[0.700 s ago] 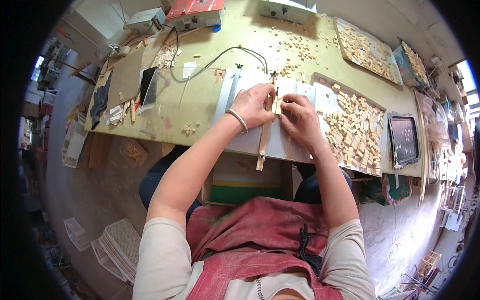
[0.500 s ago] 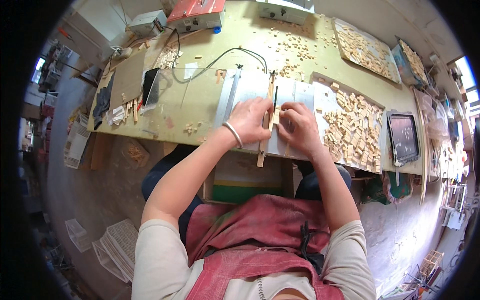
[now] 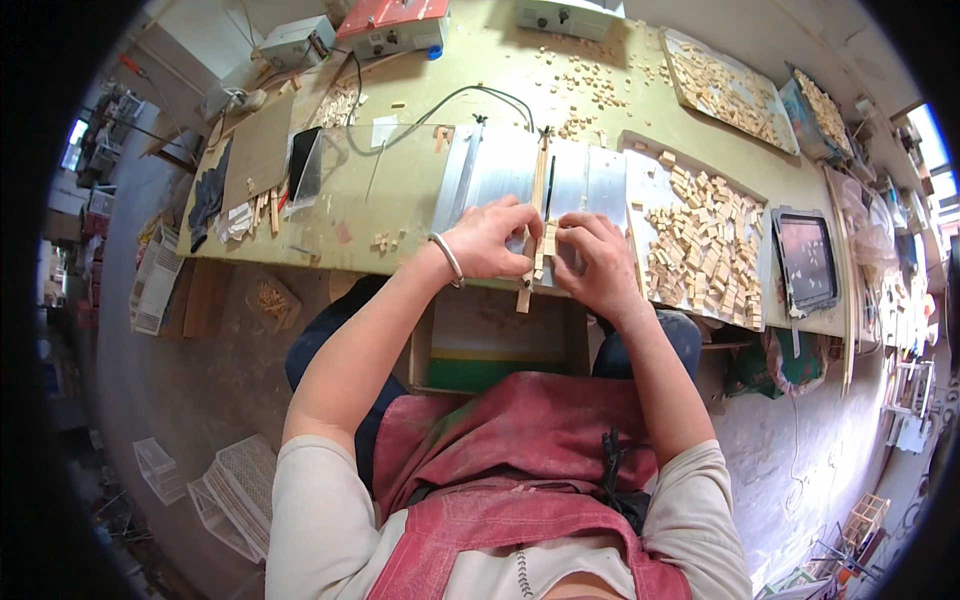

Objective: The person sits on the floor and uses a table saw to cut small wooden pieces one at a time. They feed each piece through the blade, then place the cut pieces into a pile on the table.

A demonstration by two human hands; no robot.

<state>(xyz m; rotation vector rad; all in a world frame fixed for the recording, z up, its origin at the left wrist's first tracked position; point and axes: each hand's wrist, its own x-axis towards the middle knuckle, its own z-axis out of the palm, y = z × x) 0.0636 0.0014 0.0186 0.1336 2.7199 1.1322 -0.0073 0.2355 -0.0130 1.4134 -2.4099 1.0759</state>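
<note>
A silver metal plate (image 3: 500, 172) lies at the near edge of the table, with a narrow wooden strip (image 3: 541, 178) running lengthwise over it. My left hand (image 3: 490, 240) has its thumb and forefinger curled against the strip's left side. Small pale wooden blocks (image 3: 549, 240) sit along the strip's right side, between my hands. My right hand (image 3: 602, 265) pinches at these blocks with bent fingers; its fingertips partly cover them. A thin dark slot (image 3: 551, 185) shows in the plate just right of the strip.
A shallow tray (image 3: 636, 215) of many small wooden blocks stands to the right, beside a black-framed tray (image 3: 806, 262). Another block-filled tray (image 3: 672, 75) is at the far right. A clear sheet (image 3: 400, 190), a black cable (image 3: 440, 100) and a red machine box (image 3: 395, 25) are left and behind.
My left hand has drawn slightly left and nearer me, off the top of the strip. More of the blocks beside the strip now show. My right hand has moved slightly nearer me.
</note>
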